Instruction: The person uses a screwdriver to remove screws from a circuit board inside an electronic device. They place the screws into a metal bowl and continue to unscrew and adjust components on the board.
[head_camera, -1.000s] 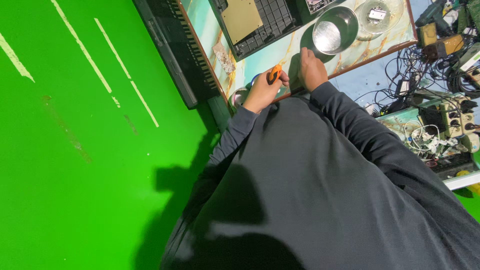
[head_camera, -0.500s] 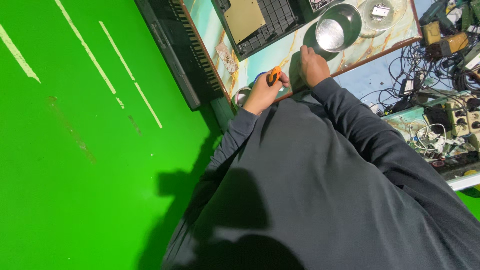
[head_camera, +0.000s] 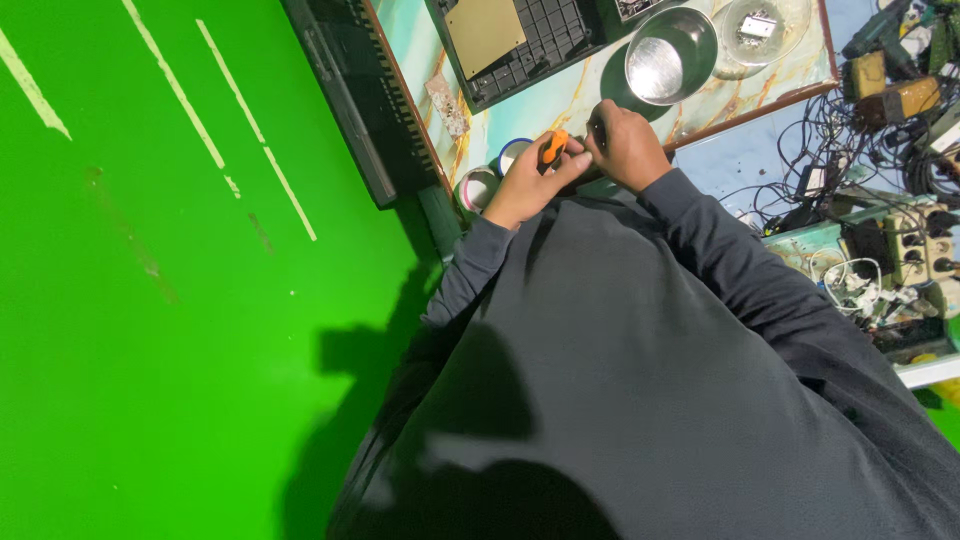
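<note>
Both hands meet at the near edge of a marbled table (head_camera: 440, 60), close together and almost touching. Left hand (head_camera: 525, 185) is closed, thumb and fingers pinching an orange-handled tool (head_camera: 553, 148) near its top. Right hand (head_camera: 628, 148) is curled into a loose fist around something dark and thin; what it is cannot be told from here. Two tape rolls (head_camera: 478, 188) sit on the table edge just beside the left hand, one white, one blue-rimmed. Beyond the hands, a steel bowl (head_camera: 668, 55) stands near a clear dish (head_camera: 765, 35) holding a small part. A dark slotted tray (head_camera: 545, 45) with a tan plate (head_camera: 485, 33) on it lies further back. Off the table's right side, tangled cables (head_camera: 850, 190) and power strips crowd a lower bench. Bright green floor (head_camera: 150, 330) with pale stripes fills the left.
</note>
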